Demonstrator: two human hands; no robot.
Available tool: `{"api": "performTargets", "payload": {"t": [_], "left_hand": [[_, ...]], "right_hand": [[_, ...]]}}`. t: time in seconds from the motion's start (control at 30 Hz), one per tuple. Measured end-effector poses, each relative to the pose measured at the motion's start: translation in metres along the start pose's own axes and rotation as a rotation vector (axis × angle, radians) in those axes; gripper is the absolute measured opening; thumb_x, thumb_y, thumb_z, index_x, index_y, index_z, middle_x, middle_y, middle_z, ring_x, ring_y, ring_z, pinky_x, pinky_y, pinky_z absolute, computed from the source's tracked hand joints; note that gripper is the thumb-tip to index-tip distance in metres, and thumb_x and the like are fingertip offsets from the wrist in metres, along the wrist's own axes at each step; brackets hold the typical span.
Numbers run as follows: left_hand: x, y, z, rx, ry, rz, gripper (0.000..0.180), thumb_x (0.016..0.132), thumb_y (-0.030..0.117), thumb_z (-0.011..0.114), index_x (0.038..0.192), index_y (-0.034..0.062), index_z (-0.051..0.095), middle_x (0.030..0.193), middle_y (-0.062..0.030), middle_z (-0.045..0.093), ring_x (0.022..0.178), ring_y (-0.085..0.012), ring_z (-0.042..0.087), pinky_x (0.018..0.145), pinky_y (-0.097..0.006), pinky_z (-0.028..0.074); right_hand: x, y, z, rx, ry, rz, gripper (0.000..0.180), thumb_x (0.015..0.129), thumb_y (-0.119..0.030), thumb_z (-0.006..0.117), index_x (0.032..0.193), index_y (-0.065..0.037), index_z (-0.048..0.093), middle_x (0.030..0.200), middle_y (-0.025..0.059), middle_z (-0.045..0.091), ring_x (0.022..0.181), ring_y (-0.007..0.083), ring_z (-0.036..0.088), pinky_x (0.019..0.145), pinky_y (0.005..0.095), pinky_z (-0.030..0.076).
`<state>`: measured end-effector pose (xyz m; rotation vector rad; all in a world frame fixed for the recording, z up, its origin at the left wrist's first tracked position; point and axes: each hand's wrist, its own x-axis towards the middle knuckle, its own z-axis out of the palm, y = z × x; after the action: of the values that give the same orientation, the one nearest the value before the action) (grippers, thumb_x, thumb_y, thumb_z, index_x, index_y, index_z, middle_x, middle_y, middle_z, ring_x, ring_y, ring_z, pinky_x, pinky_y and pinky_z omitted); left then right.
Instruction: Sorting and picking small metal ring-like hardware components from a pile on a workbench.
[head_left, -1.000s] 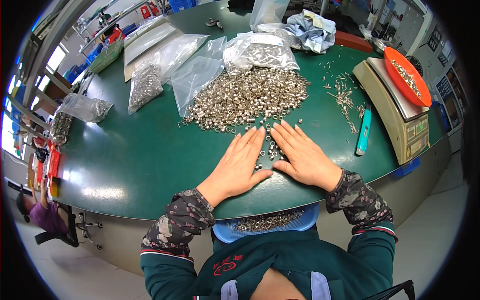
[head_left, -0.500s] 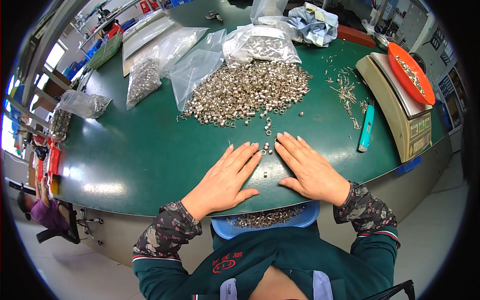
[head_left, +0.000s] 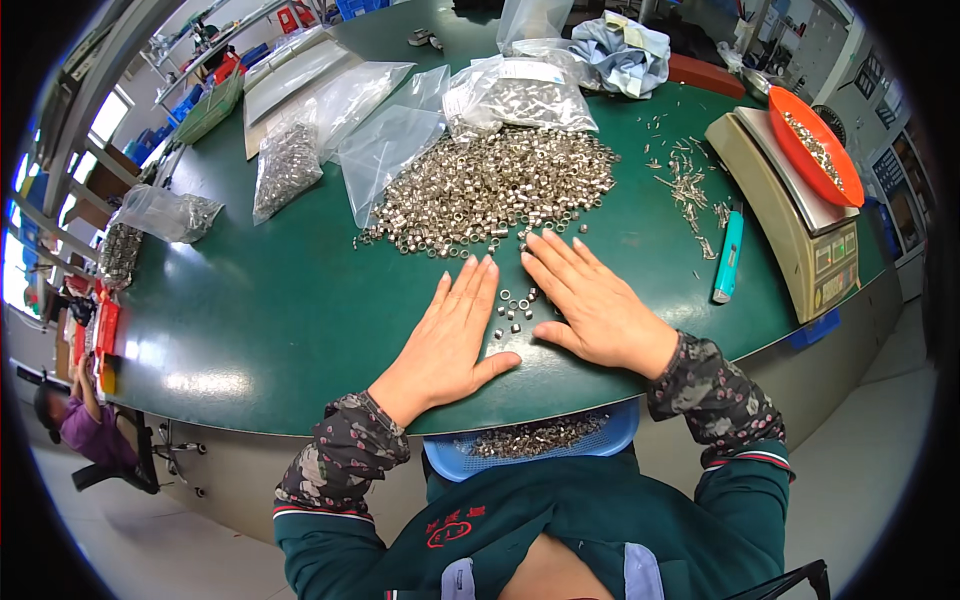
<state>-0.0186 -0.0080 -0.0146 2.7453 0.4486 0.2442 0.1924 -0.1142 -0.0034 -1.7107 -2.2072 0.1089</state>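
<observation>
My left hand lies flat on the green tabletop, its fingers stretched toward a heap of small metal rings. Opposite it, my right hand is flat too, palm down, with its fingertips at the heap's near edge. Between the two hands a few loose metal rings lie scattered on the table. Neither hand grips anything. Below the table edge, in front of my body, a blue plastic basket holds many small metal pieces.
Clear plastic bags of metal parts rest behind the heap, with another bag to the left. On the right are small pins, a teal utility knife and a scale bearing an orange dish. A person sits far left.
My right hand has slid forward and left, up to the heap. The left hand has moved slightly forward and left. More loose rings now show between the hands.
</observation>
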Motion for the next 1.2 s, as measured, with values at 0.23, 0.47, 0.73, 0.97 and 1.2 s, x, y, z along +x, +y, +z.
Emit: {"api": "performTargets", "payload": {"t": [0.23, 0.47, 0.73, 0.97, 1.2], "left_hand": [[-0.001, 0.004, -0.007, -0.082, -0.011, 0.096, 0.093, 0.086, 0.051, 0.057, 0.148, -0.0018, 0.012, 0.153, -0.0188, 0.022, 0.143, -0.0327, 0.018, 0.116, -0.05, 0.014], [0.001, 0.009, -0.007, 0.026, -0.145, 0.177, 0.092, 0.085, 0.053, 0.058, 0.149, 0.0015, 0.016, 0.154, -0.0169, 0.02, 0.144, -0.0336, 0.016, 0.115, -0.052, 0.011], [-0.007, 0.009, -0.015, -0.045, -0.092, 0.122, 0.085, 0.086, 0.054, 0.056, 0.145, 0.0006, 0.027, 0.154, -0.0153, 0.022, 0.144, -0.0305, 0.017, 0.116, -0.052, 0.01], [-0.026, 0.012, -0.018, 0.027, -0.162, 0.158, 0.083, 0.083, 0.051, 0.059, 0.145, 0.003, 0.03, 0.153, -0.0167, 0.024, 0.143, -0.0316, 0.02, 0.115, -0.053, 0.013], [-0.022, 0.018, -0.016, -0.052, -0.141, 0.191, 0.082, 0.081, 0.045, 0.065, 0.143, 0.0013, 0.032, 0.15, -0.0167, 0.03, 0.141, -0.0302, 0.025, 0.114, -0.051, 0.019]], "right_hand": [[-0.025, -0.009, -0.014, 0.105, -0.147, -0.098, 0.072, 0.088, -0.04, 0.057, 0.141, 0.002, 0.034, 0.15, 0.0189, 0.028, 0.142, 0.0319, 0.022, 0.115, 0.0462, 0.019], [-0.037, -0.009, -0.013, 0.118, -0.139, 0.004, 0.076, 0.087, -0.044, 0.058, 0.143, -0.001, 0.031, 0.15, 0.0201, 0.026, 0.141, 0.0344, 0.023, 0.114, 0.0477, 0.021], [-0.03, -0.019, -0.009, 0.049, -0.125, -0.098, 0.076, 0.086, -0.043, 0.059, 0.141, 0.001, 0.033, 0.15, 0.02, 0.027, 0.141, 0.0351, 0.024, 0.114, 0.0479, 0.022], [-0.047, -0.021, -0.011, 0.122, -0.132, -0.067, 0.077, 0.083, -0.041, 0.063, 0.14, 0.001, 0.035, 0.148, 0.0208, 0.03, 0.14, 0.0349, 0.025, 0.113, 0.0467, 0.024], [-0.032, -0.027, -0.006, 0.084, -0.079, -0.09, 0.077, 0.082, -0.039, 0.065, 0.14, 0.002, 0.034, 0.147, 0.0212, 0.031, 0.139, 0.0349, 0.027, 0.113, 0.0461, 0.025]]}}
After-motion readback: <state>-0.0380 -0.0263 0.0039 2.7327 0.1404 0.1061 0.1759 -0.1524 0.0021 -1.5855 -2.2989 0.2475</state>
